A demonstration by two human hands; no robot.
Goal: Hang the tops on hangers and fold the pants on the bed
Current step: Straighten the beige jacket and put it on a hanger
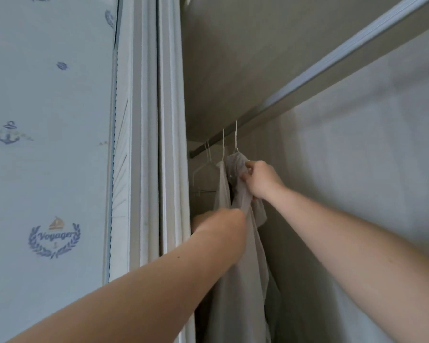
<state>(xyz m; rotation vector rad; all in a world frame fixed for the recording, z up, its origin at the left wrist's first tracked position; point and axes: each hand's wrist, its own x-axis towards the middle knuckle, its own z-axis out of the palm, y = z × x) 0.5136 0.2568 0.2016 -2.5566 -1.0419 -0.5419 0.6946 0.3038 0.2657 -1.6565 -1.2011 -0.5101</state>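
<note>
Pale grey fabric top hangs on a white wire hanger from the dark metal rail, far inside the open wardrobe and right of the white ribbed door frame.

The beige inner wall lies just right of the garment. A second, whiter top hangs against the first on its left. An empty white hanger sits further left on the rail.

Right hand: the grip is closed in a pinch on the collar area, just below the hook.
Left hand: it reaches in lower, at the garment's left edge. Its fingers are hidden, so it cannot be told whether this grip holds cloth.

The step in hand appears to be seating and straightening the top.
1. Steady the collar with the right grip, keeping the hook on the rail.
2. Draw the body down evenly to settle both shoulders on the hanger arms.
3. Centre the collar at the hook. An uneven pull would likely slide one shoulder off.
4. Release the collar last.
</note>
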